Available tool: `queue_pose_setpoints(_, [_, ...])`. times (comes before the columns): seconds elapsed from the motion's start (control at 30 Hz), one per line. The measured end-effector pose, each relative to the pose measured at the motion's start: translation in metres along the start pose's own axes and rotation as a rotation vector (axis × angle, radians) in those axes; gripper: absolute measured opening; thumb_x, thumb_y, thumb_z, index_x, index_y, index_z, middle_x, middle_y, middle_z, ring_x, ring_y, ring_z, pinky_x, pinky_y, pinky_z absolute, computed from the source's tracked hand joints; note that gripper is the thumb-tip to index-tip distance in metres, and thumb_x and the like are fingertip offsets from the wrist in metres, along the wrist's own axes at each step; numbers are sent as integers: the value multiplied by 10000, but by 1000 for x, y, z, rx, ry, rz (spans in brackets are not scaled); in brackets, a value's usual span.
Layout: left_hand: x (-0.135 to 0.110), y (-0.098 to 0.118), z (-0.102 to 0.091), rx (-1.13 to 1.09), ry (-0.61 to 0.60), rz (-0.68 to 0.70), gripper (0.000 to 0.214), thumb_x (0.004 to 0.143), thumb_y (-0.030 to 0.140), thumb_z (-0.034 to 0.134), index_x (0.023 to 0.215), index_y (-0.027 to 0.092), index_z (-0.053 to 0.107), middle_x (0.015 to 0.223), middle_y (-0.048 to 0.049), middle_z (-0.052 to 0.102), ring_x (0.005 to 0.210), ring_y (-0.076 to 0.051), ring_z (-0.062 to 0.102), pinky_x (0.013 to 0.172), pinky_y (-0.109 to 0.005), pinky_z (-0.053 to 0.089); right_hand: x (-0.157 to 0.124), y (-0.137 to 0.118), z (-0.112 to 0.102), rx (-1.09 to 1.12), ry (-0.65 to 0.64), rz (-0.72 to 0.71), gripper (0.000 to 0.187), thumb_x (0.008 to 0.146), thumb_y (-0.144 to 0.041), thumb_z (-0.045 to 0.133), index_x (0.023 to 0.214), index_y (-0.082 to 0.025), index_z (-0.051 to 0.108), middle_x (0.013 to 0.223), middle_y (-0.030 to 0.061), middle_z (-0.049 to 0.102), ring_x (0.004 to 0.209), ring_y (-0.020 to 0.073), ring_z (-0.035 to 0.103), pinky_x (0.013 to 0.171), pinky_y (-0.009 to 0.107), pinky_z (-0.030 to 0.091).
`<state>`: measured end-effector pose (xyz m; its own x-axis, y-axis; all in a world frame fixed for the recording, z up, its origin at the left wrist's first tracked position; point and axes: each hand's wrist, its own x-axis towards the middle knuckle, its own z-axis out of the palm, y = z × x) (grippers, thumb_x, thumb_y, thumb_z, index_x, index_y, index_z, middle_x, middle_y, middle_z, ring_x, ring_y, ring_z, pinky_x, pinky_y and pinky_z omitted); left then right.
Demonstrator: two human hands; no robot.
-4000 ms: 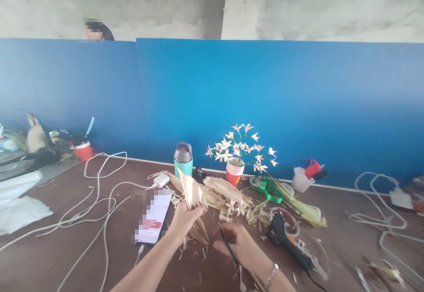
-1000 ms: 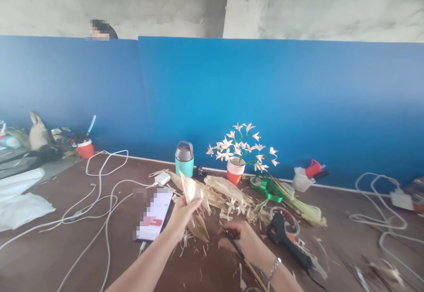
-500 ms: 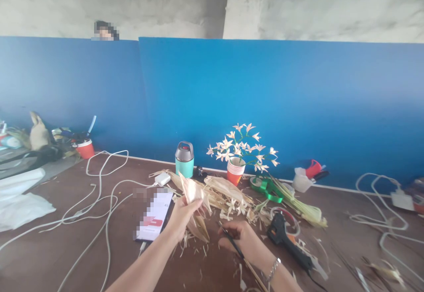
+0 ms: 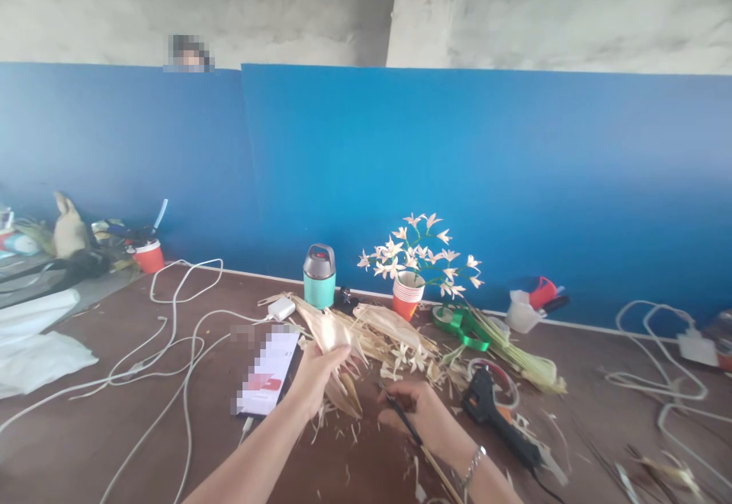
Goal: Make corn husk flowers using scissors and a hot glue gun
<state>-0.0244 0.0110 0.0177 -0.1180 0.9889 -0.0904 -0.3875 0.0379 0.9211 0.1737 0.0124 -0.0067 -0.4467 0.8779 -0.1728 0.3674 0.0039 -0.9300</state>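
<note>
In the head view, the left hand [image 4: 316, 373] grips a broad, pale cream, dried husk-like leaf [image 4: 330, 327] with its thumb across the front, raised over the middle of the brown-topped bench [image 4: 366, 481]. The right hand [image 4: 422, 412], loosely curled and apart from the leaf, holds a slender dark rod-shaped tool [image 4: 407, 425] between thumb and fingers; its thin tip points toward the left hand (whether it is a blade or a brush is too small to tell). The leaf looks papery and should weigh almost nothing: fairly stiff lengthwise, soft across, not very slippery, and likely to split along its grain if pinched hard or bent sharply. The broad middle or base seems the safest place to take hold, with a flat thumb, leaving the tapering upper point free. The tool looks light and rigid, best steadied close behind its tip. A browner pointed husk [image 4: 345, 395] lies just below the left hand; beyond are more flattened straw-coloured husks [image 4: 397, 323] and small cut white flower shapes [image 4: 416, 357]. A black pistol-shaped glue gun [image 4: 497, 422] rests to the right of the right hand, and a dark-framed smartphone [image 4: 268, 378] lies left of the left hand.
</note>
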Motion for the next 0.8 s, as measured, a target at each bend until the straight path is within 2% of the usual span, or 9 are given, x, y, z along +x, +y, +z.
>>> queue_pose_setpoints(0.47, [-3, 2, 3, -68, 15, -56, 307, 592, 241, 756, 851, 116, 648, 680, -60, 713, 661, -226, 671, 644, -331, 517, -1, -7, 5, 108, 7, 40, 346, 586, -430, 763, 740, -149, 632, 484, -71, 469, 365, 38, 331, 350, 175, 252])
queue_pose_setpoints(0.67, [-6, 6, 7, -71, 43, -64, 315, 567, 223, 772, 835, 119, 641, 677, -57, 712, 663, -221, 675, 595, -293, 509, -2, -11, 8, 134, 21, 58, 388, 557, -456, 766, 737, -149, 613, 471, -73, 472, 354, 42, 353, 339, 171, 265])
queue_pose_setpoints(0.8, [-5, 4, 6, -98, 24, -73, 308, 575, 226, 775, 836, 113, 657, 725, -68, 722, 687, -226, 685, 639, -300, 518, -2, -15, 10, 113, 39, 61, 382, 551, -453, 766, 714, -152, 597, 460, -78, 456, 354, 42, 348, 329, 165, 263])
